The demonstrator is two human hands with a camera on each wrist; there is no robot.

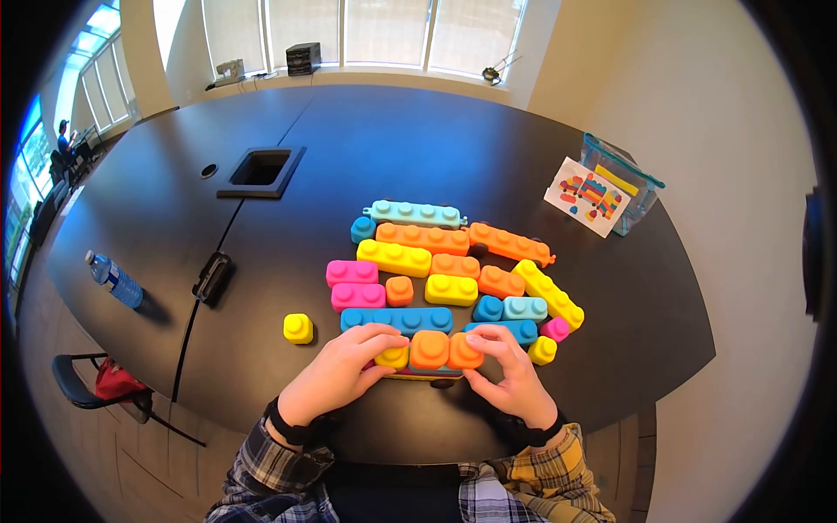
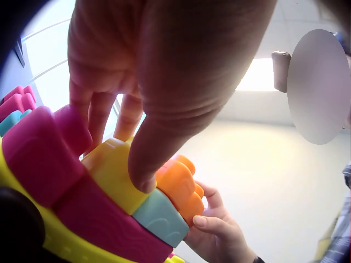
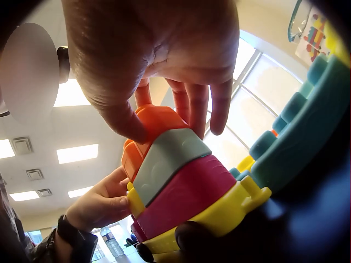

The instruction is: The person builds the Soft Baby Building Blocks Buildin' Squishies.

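Observation:
A stack of toy building blocks rises from a yellow wheeled base (image 3: 216, 211) near the table's front edge. Magenta blocks (image 3: 186, 192) form its lower layer. My left hand (image 1: 344, 356) pinches a yellow block (image 2: 112, 172) on that layer between thumb and fingers; a magenta block (image 2: 41, 156) stands beside it. At the other end, my right hand (image 1: 514, 381) has thumb and fingers around an orange block (image 3: 159, 119), which sits over a pale blue-green block (image 3: 170, 159). Parts of the stack are hidden behind both hands in the head view.
Just beyond the stack lie a long blue block (image 1: 397, 321) and several other coloured blocks. One yellow block (image 1: 298, 329) sits apart at left. Farther out are a water bottle (image 1: 115, 279), a picture card (image 1: 586, 196), a clear bag (image 1: 641, 196) and a table opening (image 1: 261, 170).

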